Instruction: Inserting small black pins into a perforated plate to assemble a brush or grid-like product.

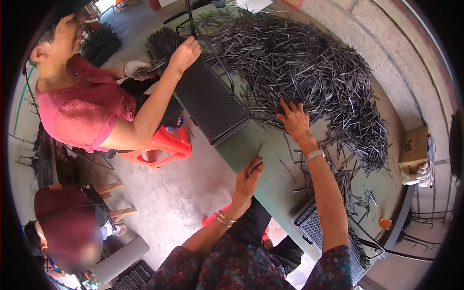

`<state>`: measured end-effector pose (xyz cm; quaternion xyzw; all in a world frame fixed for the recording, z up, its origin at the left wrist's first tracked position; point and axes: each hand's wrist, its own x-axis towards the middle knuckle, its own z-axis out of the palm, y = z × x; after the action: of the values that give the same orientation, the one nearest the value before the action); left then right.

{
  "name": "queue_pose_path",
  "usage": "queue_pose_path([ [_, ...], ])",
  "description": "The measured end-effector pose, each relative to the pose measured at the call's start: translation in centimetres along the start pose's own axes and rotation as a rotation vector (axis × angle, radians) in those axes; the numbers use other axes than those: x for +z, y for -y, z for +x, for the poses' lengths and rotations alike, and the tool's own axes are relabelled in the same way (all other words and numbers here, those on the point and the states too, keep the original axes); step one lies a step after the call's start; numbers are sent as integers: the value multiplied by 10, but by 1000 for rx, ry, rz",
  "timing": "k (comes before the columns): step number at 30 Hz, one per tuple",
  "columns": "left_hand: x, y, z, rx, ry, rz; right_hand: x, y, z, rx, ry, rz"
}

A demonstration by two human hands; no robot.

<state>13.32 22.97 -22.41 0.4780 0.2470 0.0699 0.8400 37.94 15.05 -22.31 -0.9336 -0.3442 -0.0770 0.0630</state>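
Note:
A large heap of short, thin dark rods (pixel 299 53) covers the far part of the green table (pixel 270 179). My right hand (pixel 296 121) rests at the heap's near edge, its fingers spread and touching the rods. Closer to me, over the table's left edge, my left hand (pixel 250 175) is closed, and a thin dark rod (pixel 260 148) sticks up from its fingers. Whether more rods lie inside that fist is hidden. A perforated dark tray (pixel 309 223), partly filled with upright rods, lies beneath my right forearm.
On the left a person in pink (pixel 82 108) sits on a red stool (pixel 166 151), working at another perforated tray (pixel 210 99). Another person (pixel 67 227) bends low at lower left. A cardboard box (pixel 414 152) and an orange round thing (pixel 385 223) are at right.

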Motion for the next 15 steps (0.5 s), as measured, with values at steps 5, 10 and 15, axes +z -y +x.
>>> queue_pose_path([
  [5, 7, 6, 12, -83, 11, -179, 1, -5, -21, 6, -34, -13],
  [10, 17, -6, 22, -215, 4, -295, 1, -3, -41, 14, -2, 53],
  [15, 22, -12, 23, -255, 13, -340, -8, -5, -51, 17, 22, 59],
])
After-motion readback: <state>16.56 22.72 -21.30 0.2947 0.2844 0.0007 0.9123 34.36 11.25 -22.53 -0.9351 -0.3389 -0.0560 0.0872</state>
